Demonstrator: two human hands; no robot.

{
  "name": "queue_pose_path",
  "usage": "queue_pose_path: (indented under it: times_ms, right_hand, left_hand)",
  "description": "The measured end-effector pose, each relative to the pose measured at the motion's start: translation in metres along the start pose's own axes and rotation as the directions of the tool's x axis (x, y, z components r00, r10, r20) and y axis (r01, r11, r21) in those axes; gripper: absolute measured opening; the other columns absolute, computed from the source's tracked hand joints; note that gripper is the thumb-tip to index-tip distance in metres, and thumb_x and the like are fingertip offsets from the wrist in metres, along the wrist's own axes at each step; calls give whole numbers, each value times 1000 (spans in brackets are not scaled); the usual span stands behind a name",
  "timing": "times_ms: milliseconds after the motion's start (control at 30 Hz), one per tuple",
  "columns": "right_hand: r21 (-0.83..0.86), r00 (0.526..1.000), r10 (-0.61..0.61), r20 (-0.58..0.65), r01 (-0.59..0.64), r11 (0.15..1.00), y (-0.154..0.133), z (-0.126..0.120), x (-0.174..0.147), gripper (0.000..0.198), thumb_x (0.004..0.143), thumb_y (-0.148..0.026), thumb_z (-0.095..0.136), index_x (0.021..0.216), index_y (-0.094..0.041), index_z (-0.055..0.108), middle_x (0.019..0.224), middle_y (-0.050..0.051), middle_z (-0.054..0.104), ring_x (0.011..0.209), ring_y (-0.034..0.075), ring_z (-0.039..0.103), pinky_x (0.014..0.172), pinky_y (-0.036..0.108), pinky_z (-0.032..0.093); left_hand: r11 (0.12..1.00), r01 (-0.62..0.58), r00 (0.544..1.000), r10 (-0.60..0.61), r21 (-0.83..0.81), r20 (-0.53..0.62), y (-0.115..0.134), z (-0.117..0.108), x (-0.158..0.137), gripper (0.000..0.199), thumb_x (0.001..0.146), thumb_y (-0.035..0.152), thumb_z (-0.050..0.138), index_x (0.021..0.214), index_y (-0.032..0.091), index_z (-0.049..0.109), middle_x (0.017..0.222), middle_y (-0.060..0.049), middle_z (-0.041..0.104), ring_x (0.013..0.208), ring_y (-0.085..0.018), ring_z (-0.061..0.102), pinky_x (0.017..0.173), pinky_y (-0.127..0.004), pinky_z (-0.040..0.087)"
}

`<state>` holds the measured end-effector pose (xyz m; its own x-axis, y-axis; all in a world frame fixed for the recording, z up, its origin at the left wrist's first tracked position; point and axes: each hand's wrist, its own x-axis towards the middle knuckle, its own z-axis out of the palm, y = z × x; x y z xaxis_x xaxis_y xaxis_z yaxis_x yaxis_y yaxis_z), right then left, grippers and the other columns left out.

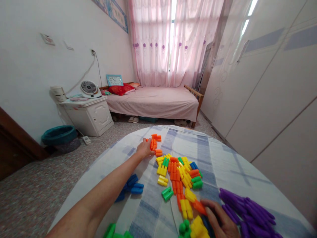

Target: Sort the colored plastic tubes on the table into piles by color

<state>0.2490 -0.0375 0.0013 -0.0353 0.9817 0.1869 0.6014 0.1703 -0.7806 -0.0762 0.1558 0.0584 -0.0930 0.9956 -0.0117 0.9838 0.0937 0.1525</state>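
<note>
My left hand [145,148] reaches to the far side of the table, its thumb and fingers curled around orange building blocks [153,144]; more orange blocks [156,137] lie just beyond. At the lower right, my right hand [221,219] pinches an orange building block [199,207], which touches a yellow block [190,195]. A mixed pile stretches between the hands: a row of orange blocks [176,180], yellow blocks [186,209], green blocks [197,182] and a few blue ones [193,165]. One green block [167,194] lies apart on the left.
Purple pieces [247,211] are heaped right of my right hand. Blue blocks [133,185] lie beside my left forearm, green blocks [116,232] at the near edge. A checked cloth [146,218] covers the table. Beyond stand a bed [158,99], a cabinet [95,115] and a bin [60,135].
</note>
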Motion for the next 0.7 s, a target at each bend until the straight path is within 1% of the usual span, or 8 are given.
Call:
queue_pose_path:
  times_ms: [167,233,300,367,433,467,600,700]
  right_hand:
    - [22,999,25,-23,-24,999,-8,0,-1,34,85,-49,47,94,-26,70,98,2,72,90,19,68,77,23,55]
    - [30,999,21,-28,-21,999,-10,1,-1,34,84,-49,47,92,-26,71,96,2,72,88,19,68,75,23,55]
    - [35,1000,7,-30,-6,999,-11,1,-1,33,84,-48,48,93,-26,71,97,2,72,88,20,68,75,23,55]
    - [34,999,-5,-33,6,999,-10,1,-1,32,84,-48,48,93,-26,70,98,3,72,89,20,68,76,24,55]
    - [32,1000,-8,-27,9,999,-8,2,-1,32,85,-47,48,94,-25,70,99,3,71,90,19,67,76,24,54]
    - [31,1000,-7,-28,7,999,-6,2,-1,33,85,-47,47,95,-25,69,99,3,71,89,19,67,76,23,54]
    - [38,1000,3,-27,-1,999,-5,4,-3,33,87,-47,46,96,-24,69,100,4,71,90,19,67,77,24,54]
    - [51,1000,20,-23,-19,999,-7,4,-4,34,87,-46,45,96,-24,68,99,4,71,89,19,67,77,24,54]
  left_hand:
    - [1000,-15,1000,14,24,16,5,-5,1,79,65,51,67,132,25,35,131,-12,43,104,-27,60,79,-33,48]
    - [999,-25,1000,25,44,8,5,-7,-2,82,62,52,69,132,27,36,138,-13,37,109,-31,57,82,-37,48]
    - [996,-70,997,72,63,-29,4,-6,-4,80,63,52,69,133,29,37,145,-13,30,117,-33,51,88,-41,46]
    - [983,-168,982,173,71,-74,3,-3,-3,75,67,49,68,133,30,38,149,-10,26,124,-32,45,94,-42,42]
    - [966,-250,961,256,69,-107,4,3,2,70,69,46,68,132,30,41,148,-8,30,129,-29,40,100,-40,39]
    - [963,-260,956,266,65,-122,5,7,4,67,70,44,68,131,29,43,147,-8,32,130,-28,39,101,-39,38]
    - [975,-217,956,223,51,-193,9,17,14,58,77,41,60,130,24,45,143,-11,38,129,-28,39,104,-40,35]
    - [964,-262,946,267,52,-185,7,15,14,60,76,39,60,133,24,44,143,-11,39,130,-29,38,105,-42,35]
